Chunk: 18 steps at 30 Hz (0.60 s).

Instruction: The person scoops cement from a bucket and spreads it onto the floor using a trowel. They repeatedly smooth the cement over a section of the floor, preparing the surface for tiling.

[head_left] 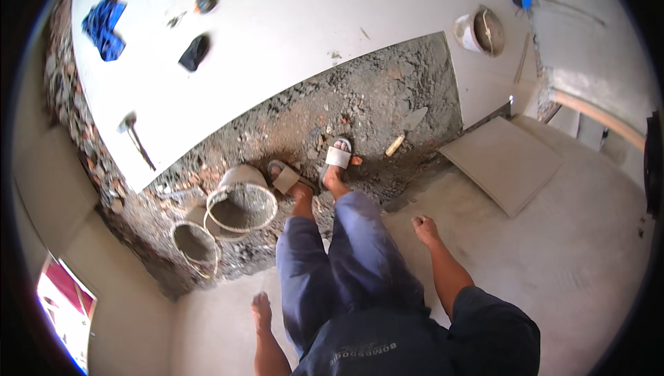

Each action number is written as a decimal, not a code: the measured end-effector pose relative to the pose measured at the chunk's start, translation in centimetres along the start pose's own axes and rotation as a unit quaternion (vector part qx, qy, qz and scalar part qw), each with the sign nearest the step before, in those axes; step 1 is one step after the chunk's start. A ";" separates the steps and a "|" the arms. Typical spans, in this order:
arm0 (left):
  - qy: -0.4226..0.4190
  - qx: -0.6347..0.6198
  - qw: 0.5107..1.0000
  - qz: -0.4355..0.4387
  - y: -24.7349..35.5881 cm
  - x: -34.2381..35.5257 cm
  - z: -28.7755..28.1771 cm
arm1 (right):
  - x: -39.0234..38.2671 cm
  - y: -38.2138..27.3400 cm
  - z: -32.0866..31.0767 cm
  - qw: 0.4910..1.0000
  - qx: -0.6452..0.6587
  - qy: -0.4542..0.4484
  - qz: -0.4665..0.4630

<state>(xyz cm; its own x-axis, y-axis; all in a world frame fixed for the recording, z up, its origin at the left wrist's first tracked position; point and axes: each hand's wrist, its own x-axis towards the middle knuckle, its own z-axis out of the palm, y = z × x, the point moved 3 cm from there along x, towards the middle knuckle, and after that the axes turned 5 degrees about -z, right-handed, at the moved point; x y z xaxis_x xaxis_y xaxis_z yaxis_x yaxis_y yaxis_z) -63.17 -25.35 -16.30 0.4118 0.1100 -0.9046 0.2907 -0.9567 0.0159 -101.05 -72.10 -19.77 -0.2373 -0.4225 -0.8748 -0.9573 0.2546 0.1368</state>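
Observation:
Both arms hang beside my body as I stand in slippers on the rough mortar bed (290, 116). My left hand (261, 311) is beside my left thigh; it is slightly blurred and its fingers cannot be made out well. Fingers curled in, my right hand (425, 229) hangs over the smooth floor with nothing visible in it. Ahead of it a pointed trowel (414, 120) with a yellowish handle lies on the mortar. On my left, a large bucket (243, 177) tips toward me, beside a smaller mortar-stained bucket (196, 260). Neither hand touches these things.
Pale laid tiles (277, 16) border the mortar bed. On them lie a mallet (136, 139), blue cloth (105, 28) and a black object (195, 53). A white bucket (469, 33) sits far right. Loose tiles (505, 165) rest at right; rubble (66, 89) lines the left wall.

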 end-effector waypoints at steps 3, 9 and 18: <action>-0.001 0.028 0.998 -0.062 2.0 -1.1 -1.2 | 6.6 -1.0 0.2 0.998 0.026 0.039 0.030; 0.027 0.294 0.955 -0.032 9.2 4.2 -2.8 | 26.1 -1.0 2.3 0.992 0.054 0.113 -0.002; 0.096 0.337 0.936 -0.023 14.6 16.6 -3.3 | 49.5 -0.7 9.1 0.959 0.176 0.218 0.053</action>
<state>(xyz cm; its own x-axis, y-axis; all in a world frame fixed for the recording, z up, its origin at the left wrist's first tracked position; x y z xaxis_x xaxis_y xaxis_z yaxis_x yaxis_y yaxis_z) -49.21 -36.62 -29.63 0.5792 0.1400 -0.8030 -0.2722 -0.8954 -0.3524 -110.59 -85.30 -67.34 -0.4490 -0.6818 -0.5776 -0.8275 0.5611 -0.0190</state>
